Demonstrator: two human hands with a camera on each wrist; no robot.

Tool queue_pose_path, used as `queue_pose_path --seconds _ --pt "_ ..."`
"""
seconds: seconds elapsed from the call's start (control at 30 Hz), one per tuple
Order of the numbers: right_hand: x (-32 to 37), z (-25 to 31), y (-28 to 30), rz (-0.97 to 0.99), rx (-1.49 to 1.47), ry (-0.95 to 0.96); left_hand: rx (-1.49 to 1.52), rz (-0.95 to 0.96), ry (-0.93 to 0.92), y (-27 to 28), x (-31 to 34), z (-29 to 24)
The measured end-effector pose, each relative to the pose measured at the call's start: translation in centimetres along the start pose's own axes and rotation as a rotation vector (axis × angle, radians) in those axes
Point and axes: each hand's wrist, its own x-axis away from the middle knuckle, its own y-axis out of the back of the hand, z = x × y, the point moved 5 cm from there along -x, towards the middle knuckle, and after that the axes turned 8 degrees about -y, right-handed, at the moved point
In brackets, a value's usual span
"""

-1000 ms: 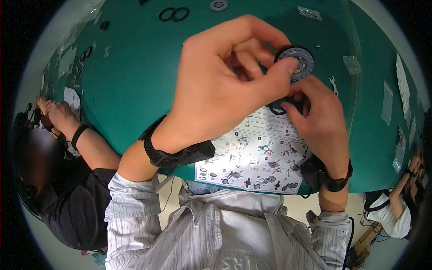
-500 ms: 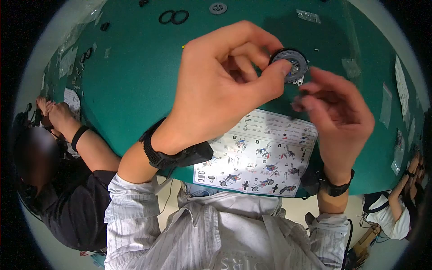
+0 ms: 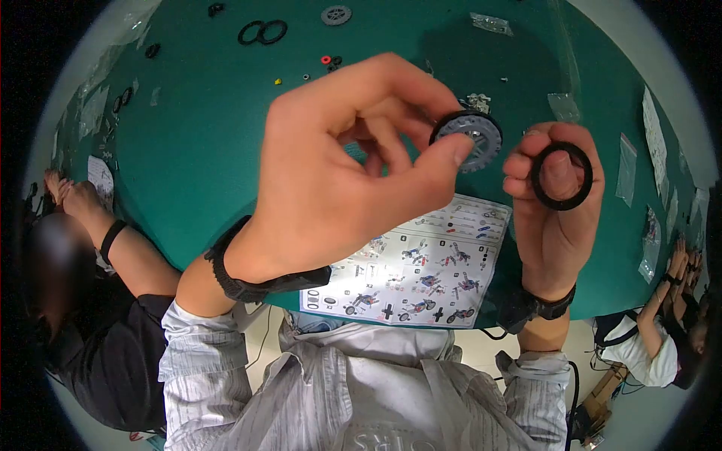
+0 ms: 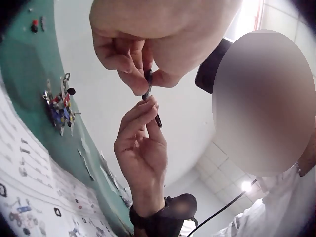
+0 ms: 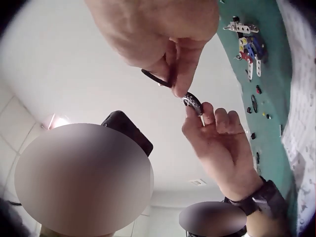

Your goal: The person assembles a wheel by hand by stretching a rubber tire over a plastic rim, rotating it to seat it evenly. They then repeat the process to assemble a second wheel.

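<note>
The left hand (image 3: 353, 165) pinches a grey spoked wheel (image 3: 485, 143) between thumb and fingers, with a black ring along its rear edge. Beside it the right hand (image 3: 556, 203), palm turned up, holds a separate black rubber ring (image 3: 537, 180), the thumb showing through its middle. Seen from the right wrist, this ring (image 5: 155, 78) tilts from the right fingers, close to the wheel (image 5: 193, 102) in the left hand (image 5: 222, 148). A small assembly of metal and coloured parts (image 5: 252, 49) lies on the table, mostly hidden behind the wheel in the head view.
A printed instruction sheet (image 3: 421, 278) lies at the near table edge. Farther back are two overlapping black rings (image 3: 272, 31), another grey wheel (image 3: 336, 15), a red piece (image 3: 326, 59) and a yellow piece (image 3: 278, 81). Plastic bags (image 3: 626, 169) lie right; people sit at both sides.
The right hand has come away from the wheel and turned palm up, bringing its black ring into full view. The left hand and wheel sit slightly lower, and the head view has shifted.
</note>
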Motion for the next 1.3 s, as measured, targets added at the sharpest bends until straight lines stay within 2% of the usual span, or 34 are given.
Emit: queue_pose_path --seconds 0.17,0.37,0.47,0.6,0.9,1.03,1.17,1.27,1.3 --pt "-0.8 -0.6 0.5 0.075 -0.055 0.108 0.057 0.005 -0.01 -0.4 0.3 0.2" --pt "-0.2 -0.1 -0.3 0.043 0.219 0.163 0.01 0.018 0.004 -0.3 0.4 -0.1" --pt "0.1 0.3 -0.6 -0.039 0.414 0.308 -0.026 0.031 -0.002 -0.3 0.5 -0.4" --pt "0.4 0.7 -0.9 0.017 0.637 0.541 -0.014 0.047 -0.021 -0.8 0.8 -0.2" --pt "1.0 1.3 -0.9 0.098 0.735 0.512 -0.118 0.099 -0.192 -0.9 0.5 -0.7" --pt "0.5 1.4 -0.5 0.137 0.687 0.498 -0.07 0.124 -0.178 -1.1 0.4 -0.7" --pt "0.2 0.8 -0.7 0.129 0.434 0.363 -0.007 0.139 -0.178 -1.3 0.4 -0.6" --pt "0.2 0.4 -0.8 0.125 0.32 0.177 -0.01 0.154 -0.156 -1.4 0.6 -0.4" --pt "0.3 0.5 -0.8 0.106 0.342 0.18 -0.015 0.16 -0.15 -1.5 0.6 -0.3"
